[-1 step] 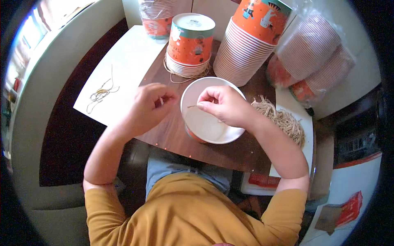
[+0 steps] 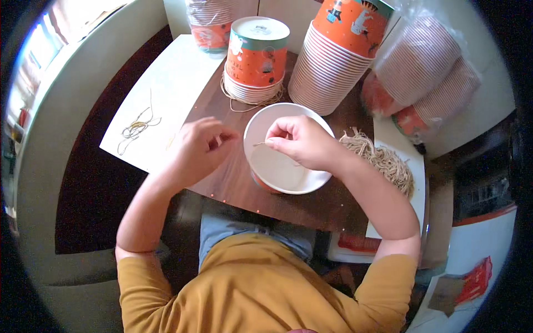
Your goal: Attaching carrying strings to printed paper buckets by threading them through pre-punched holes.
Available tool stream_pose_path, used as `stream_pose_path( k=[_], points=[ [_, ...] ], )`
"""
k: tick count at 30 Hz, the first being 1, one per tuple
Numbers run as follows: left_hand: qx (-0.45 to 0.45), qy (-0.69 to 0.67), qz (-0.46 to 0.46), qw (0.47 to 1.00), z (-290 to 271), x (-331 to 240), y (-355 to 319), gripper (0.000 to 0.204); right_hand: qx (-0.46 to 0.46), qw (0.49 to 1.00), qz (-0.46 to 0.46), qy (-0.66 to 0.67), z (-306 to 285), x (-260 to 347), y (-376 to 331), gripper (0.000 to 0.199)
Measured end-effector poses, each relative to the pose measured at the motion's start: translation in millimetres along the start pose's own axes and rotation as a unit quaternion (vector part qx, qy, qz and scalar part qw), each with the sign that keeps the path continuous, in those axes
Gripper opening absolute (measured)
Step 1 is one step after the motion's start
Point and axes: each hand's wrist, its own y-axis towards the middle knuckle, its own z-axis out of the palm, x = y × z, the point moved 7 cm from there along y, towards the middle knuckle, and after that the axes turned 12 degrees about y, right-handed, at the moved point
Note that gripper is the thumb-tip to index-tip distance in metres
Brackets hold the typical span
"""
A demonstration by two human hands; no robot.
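Observation:
Over a white-lined paper bucket on the table, my right hand pinches a thin beige string. Its short end sticks out past the thumb and forefinger. Left of the rim, apart from the bucket, my left hand is closed with its fingers curled toward the thumb. Whatever may lie between those fingertips is too small to make out. A heap of beige strings lies beside my right forearm, partly hidden by it. A few loose strings rest on the white surface at the left.
Behind the bucket stand a short upturned stack of orange buckets with string around its base, and a taller leaning stack. Plastic-wrapped bucket stacks stand at the far right, another wrapped stack at the back. The brown tabletop curves in front.

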Motion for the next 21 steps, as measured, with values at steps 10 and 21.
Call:
stream_pose_path(
  k=[10, 21],
  points=[
    [-0.025, -0.059, -0.024, 0.998, 19.3, -0.7, -5.0, 0.016, -0.013, 0.998, 0.042, -0.043, 3.2, -21.6, 15.8, 0.015],
    [-0.004, -0.065, -0.020, 0.998, 22.5, -1.7, -2.2, 0.017, -0.001, 0.996, 0.051, -0.070, 7.7, -15.9, 13.8, 0.017]
  ],
)
